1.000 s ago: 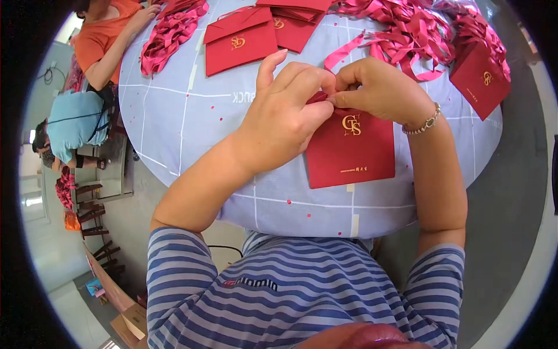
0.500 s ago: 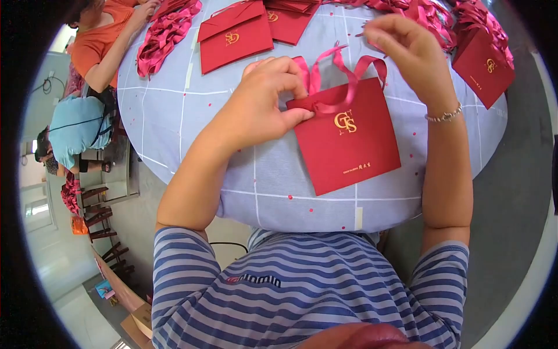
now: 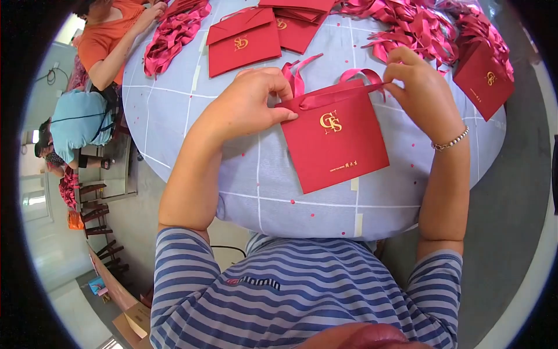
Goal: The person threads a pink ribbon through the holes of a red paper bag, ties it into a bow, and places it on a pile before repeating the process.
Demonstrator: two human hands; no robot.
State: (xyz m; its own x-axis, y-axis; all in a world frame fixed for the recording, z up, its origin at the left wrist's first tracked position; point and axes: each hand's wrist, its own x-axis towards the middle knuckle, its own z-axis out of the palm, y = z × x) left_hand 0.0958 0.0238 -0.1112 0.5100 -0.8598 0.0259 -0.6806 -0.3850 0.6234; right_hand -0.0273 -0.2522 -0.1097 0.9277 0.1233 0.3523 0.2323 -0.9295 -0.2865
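Note:
In front of me a red paper gift bag [image 3: 343,145] with gold lettering lies tilted on the cloth-covered table. My left hand [image 3: 250,104] pinches its upper left corner, thumb on the front face, the other fingers behind. A pink ribbon [image 3: 328,99] crosses the bag's top edge, pulled fairly straight toward the right. Its far end is pinched in my right hand [image 3: 415,87], just past the bag's upper right corner. More ribbon loops up behind the bag's top edge, and one loose end sticks out above my left fingers.
Other red bags [image 3: 244,49] lie at the back of the table. Heaps of pink ribbon [image 3: 415,29] spread at the back right, near another red bag [image 3: 485,78]. A person in an orange top [image 3: 102,43] works at the far left, beside a ribbon bundle [image 3: 174,41].
My right hand has come down from above the table and now grips the ribbon, drawing it rightward across the bag. The bag has shifted slightly left.

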